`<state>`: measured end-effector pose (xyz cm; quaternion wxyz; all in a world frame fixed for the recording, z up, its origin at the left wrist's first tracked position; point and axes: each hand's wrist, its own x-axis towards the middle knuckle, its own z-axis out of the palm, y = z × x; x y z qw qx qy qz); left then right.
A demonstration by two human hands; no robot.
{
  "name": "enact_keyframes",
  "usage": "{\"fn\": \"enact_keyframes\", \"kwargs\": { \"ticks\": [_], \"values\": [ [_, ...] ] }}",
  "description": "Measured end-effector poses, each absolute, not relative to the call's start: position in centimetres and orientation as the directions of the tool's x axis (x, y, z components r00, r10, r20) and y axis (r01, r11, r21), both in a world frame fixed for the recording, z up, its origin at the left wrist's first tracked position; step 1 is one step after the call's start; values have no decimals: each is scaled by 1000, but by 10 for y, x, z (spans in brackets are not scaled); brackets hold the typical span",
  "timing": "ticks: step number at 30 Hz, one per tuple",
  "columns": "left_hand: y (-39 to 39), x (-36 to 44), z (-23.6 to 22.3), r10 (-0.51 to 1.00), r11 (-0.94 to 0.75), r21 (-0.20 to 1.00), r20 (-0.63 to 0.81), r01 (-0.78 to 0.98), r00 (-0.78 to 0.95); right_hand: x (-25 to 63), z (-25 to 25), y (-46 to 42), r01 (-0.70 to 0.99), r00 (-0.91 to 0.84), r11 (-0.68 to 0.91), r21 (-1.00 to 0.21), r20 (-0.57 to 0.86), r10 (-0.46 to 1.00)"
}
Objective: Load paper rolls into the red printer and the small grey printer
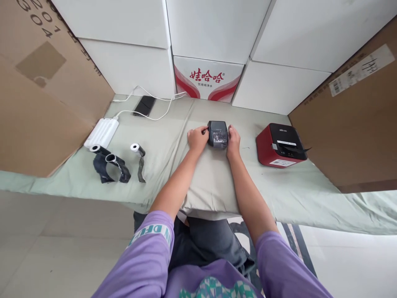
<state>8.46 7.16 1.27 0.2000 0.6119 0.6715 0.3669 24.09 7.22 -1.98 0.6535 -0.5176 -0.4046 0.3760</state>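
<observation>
A small black portable printer [218, 131] with a shiny, see-through-looking panel rests on the cloth-covered table. My left hand [197, 138] grips its left side, fingers curled and thumb by the upper corner. Against the right side, my right hand [233, 140] is closed along the edge, its fingertips partly hidden. Off to the left stand paper rolls: one roll [99, 150] and a second roll [115, 159] with dark strips unrolled, and a smaller roll [137, 149] with a dark tail. To the right sits a red and black printer [281, 145] with a dark strip sticking out.
A white power strip or adapter [102, 133] lies at the left, its white cable [161, 118] running past a dark phone [144, 106]. White boxes [214, 29] wall the back. Large cardboard boxes stand at the left [56, 111] and the right [356, 132]. The greenish cloth [288, 198] drapes over the front edge.
</observation>
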Motion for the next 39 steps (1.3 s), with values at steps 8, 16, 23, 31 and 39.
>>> {"fn": "enact_keyframes", "kwargs": {
  "ticks": [8, 16, 23, 31, 39],
  "values": [
    [66, 85, 16, 977, 4, 712, 146, 702, -153, 243, -27, 78, -295, 304, 191, -936, 98, 948],
    [65, 82, 15, 988, 0, 786, 97, 618, -123, 246, -24, 75, -163, 260, 155, -974, 109, 959],
    [67, 80, 13, 989, -10, 791, 96, 611, -109, 248, -33, 82, -76, 262, 183, -980, 158, 952],
    [72, 78, 7, 991, -36, 777, 111, 628, -81, 247, -39, 83, -161, 280, 225, -961, 174, 944],
    [68, 78, 10, 987, -52, 769, 138, 637, -86, 247, -39, 82, -100, 296, 236, -966, 198, 934]
  ]
}}
